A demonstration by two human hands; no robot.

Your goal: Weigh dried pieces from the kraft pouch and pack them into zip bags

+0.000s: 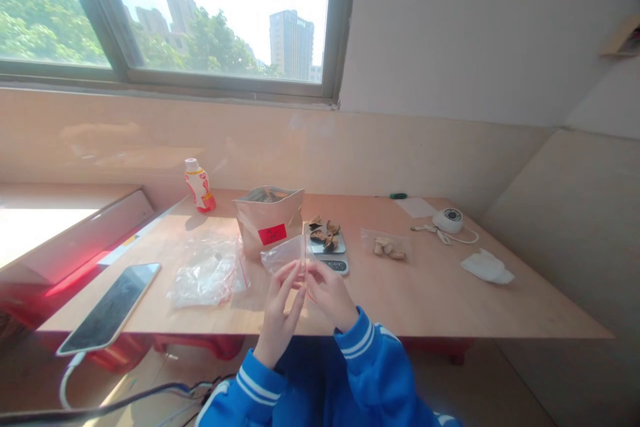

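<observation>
Both my hands hold a small clear zip bag [284,255] with a red strip, in front of the table's middle. My left hand [285,300] pinches it near the strip, and my right hand [327,290] grips it beside the left fingertips. The bag looks flat. Just behind stands an open brown pouch [265,220] with a red label. To its right, a kitchen scale [339,265] bears several dark, curled dried pieces [327,238], partly hidden by the bag. Further right lies another clear zip bag [369,240] with several pale pieces [387,249] inside.
On the left lie a pile of clear bags [207,280] and a phone [113,310] with a cable. A white and red bottle [200,185] stands behind. On the right are a white round device [449,220] with a cord, crumpled tissue [487,267] and a green-handled tool [399,196].
</observation>
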